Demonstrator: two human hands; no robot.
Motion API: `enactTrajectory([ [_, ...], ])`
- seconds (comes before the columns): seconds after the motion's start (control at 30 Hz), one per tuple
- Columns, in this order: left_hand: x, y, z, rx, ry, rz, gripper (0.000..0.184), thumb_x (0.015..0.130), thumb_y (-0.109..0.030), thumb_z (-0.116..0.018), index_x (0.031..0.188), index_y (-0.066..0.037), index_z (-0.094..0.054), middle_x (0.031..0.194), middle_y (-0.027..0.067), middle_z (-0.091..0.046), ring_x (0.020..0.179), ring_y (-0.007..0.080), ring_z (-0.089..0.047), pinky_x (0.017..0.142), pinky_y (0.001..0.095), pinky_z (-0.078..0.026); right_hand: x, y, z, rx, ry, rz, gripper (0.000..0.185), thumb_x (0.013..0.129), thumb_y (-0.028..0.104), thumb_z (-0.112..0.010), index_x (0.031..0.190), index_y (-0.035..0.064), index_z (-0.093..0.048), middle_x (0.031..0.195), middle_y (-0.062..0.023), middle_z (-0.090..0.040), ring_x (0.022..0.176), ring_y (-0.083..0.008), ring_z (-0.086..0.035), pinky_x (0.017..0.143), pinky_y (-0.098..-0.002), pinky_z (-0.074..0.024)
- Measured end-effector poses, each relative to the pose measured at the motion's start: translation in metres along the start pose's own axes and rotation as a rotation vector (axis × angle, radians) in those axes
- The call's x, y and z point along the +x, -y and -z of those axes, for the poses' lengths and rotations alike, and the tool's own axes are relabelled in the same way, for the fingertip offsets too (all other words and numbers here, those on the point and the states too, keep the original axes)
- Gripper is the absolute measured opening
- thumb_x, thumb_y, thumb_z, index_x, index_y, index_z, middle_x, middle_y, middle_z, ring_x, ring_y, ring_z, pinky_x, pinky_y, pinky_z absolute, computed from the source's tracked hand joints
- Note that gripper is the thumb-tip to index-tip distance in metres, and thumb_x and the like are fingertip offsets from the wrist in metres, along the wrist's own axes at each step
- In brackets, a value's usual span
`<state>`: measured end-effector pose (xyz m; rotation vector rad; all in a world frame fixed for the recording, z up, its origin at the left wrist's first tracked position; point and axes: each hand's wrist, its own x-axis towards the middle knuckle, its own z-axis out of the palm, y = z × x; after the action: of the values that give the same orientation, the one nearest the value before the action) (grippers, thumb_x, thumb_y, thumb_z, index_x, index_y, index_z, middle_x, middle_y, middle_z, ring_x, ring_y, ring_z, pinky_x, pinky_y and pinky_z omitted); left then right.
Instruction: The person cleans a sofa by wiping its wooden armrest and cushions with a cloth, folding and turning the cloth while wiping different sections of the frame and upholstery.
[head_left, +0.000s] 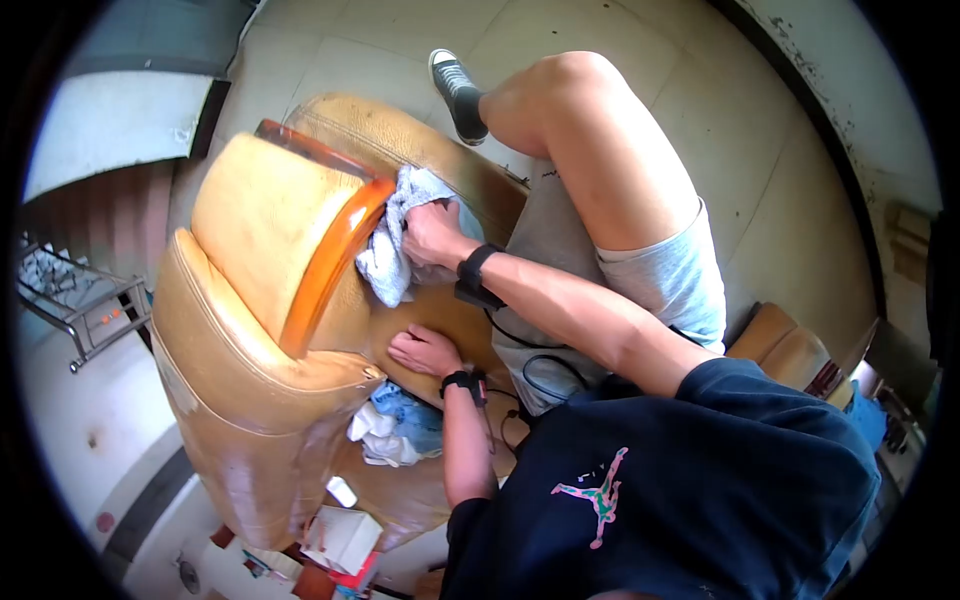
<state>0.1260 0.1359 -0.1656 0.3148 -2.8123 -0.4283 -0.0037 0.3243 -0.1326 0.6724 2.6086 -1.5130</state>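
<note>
The right hand [435, 237] is closed on the grey-blue cloth [385, 262]; its fingertips are partly hidden in the folds. This cloth lies under and around the hand, mostly at its left side, just beside the orange wooden trim [335, 265] of the armrest. The left hand [425, 352], nearer, rests on the tan seat [400, 316] with fingers a little bent and holds nothing. Near it is a white and blue bundle [398, 425].
</note>
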Motion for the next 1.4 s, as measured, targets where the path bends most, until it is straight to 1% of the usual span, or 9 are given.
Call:
enactTrajectory([
  [0.07, 0.0, 0.004, -0.003, 0.012, -0.006, -0.039, 0.034, 0.102, -0.031, -0.053, 0.089, 0.001, -0.049, 0.091, 0.0249, -0.051, 0.091, 0.0476, -0.051, 0.083, 0.0565, -0.04, 0.002, -0.006, -0.003, 0.076, -0.027, 0.013, 0.016, 0.069, 0.017, -0.064, 0.074, 0.0025, -0.069, 0.08, -0.0234, -0.07, 0.086, -0.0457, -0.066, 0.079, -0.0541, -0.0375],
  [0.13, -0.001, 0.005, -0.003, 0.044, -0.013, -0.045, 0.034, 0.102, -0.03, -0.052, 0.09, 0.002, -0.049, 0.091, 0.025, -0.05, 0.091, 0.0479, -0.052, 0.083, 0.0567, -0.039, 0.001, -0.002, 0.01, 0.153, 0.146, -0.062, 0.026, 0.071, 0.016, -0.061, 0.087, -0.0033, -0.068, 0.094, -0.0296, -0.07, 0.097, -0.0487, -0.065, 0.086, -0.0562, -0.0403],
  [0.23, -0.001, 0.006, -0.003, 0.031, 0.004, -0.033, 0.033, 0.102, -0.03, -0.051, 0.09, 0.001, -0.048, 0.092, 0.0254, -0.05, 0.092, 0.0479, -0.051, 0.083, 0.057, -0.04, -0.006, -0.002, 0.002, 0.411, -0.054, 0.088, 0.041, 0.08, 0.013, -0.054, 0.114, -0.0089, -0.06, 0.117, -0.0345, -0.062, 0.116, -0.0488, -0.057, 0.108, -0.0513, -0.0392],
  [0.33, -0.002, 0.01, -0.006, 0.037, 0.022, 0.001, 0.033, 0.102, -0.03, -0.052, 0.09, 0.001, -0.048, 0.093, 0.0256, -0.049, 0.092, 0.048, -0.051, 0.083, 0.0572, -0.04, -0.004, 0.013, 0.012, 0.572, -0.207, 0.075, 0.04, 0.082, 0.013, -0.054, 0.116, -0.0072, -0.06, 0.12, -0.0325, -0.061, 0.117, -0.0474, -0.056, 0.108, -0.0508, -0.0395],
  [0.8, -0.003, 0.014, -0.009, 0.056, -0.016, -0.066, 0.043, 0.105, -0.034, -0.047, 0.084, 0.004, -0.042, 0.09, 0.0279, -0.043, 0.091, 0.0501, -0.047, 0.081, 0.0582, -0.037, -0.026, 0.018, 0.0, 0.321, -0.077, 0.123, 0.02, 0.084, 0.012, -0.058, 0.096, -0.0023, -0.065, 0.108, -0.0307, -0.062, 0.109, -0.0493, -0.054, 0.095, -0.0642, -0.0346],
  [1.07, -0.006, 0.012, -0.009, 0.051, -0.031, -0.037, 0.043, 0.105, -0.034, -0.048, 0.084, 0.004, -0.045, 0.091, 0.0287, -0.045, 0.092, 0.05, -0.047, 0.083, 0.0588, -0.038, -0.042, 0.038, -0.002, 0.112, -0.233, 0.489, 0.05, 0.085, 0.017, -0.061, 0.127, -0.0105, -0.056, 0.136, -0.0361, -0.05, 0.129, -0.0572, -0.041, 0.106, -0.0728, -0.0254],
  [1.2, -0.006, 0.015, -0.011, 0.097, -0.056, -0.048, 0.039, 0.104, -0.032, -0.048, 0.086, 0.003, -0.049, 0.092, 0.0291, -0.049, 0.094, 0.0497, -0.049, 0.087, 0.0597, -0.039, -0.049, 0.037, 0.011, 0.286, 0.233, 0.419, 0.044, 0.087, 0.013, -0.06, 0.123, -0.0106, -0.054, 0.13, -0.0385, -0.051, 0.125, -0.057, -0.047, 0.109, -0.0642, -0.0336],
  [1.3, -0.006, 0.019, -0.016, 0.106, -0.014, -0.015, 0.038, 0.103, -0.032, -0.048, 0.087, 0.002, -0.05, 0.094, 0.0296, -0.051, 0.094, 0.0497, -0.05, 0.088, 0.0607, -0.04, -0.055, 0.041, 0.012, 0.229, 0.158, 0.544, 0.037, 0.088, 0.011, -0.059, 0.118, -0.0092, -0.056, 0.125, -0.0375, -0.054, 0.12, -0.0553, -0.051, 0.106, -0.0594, -0.0399],
  [1.4, -0.009, 0.038, -0.032, 0.241, -0.213, -0.275, 0.037, 0.103, -0.034, -0.048, 0.088, 0.0, -0.051, 0.094, 0.0286, -0.052, 0.093, 0.0501, -0.051, 0.088, 0.0612, -0.041, -0.059, 0.053, 0.017, 0.197, 0.06, 0.708, 0.037, 0.088, 0.01, -0.06, 0.12, -0.0088, -0.056, 0.127, -0.0356, -0.054, 0.122, -0.0537, -0.051, 0.107, -0.0587, -0.0403],
])
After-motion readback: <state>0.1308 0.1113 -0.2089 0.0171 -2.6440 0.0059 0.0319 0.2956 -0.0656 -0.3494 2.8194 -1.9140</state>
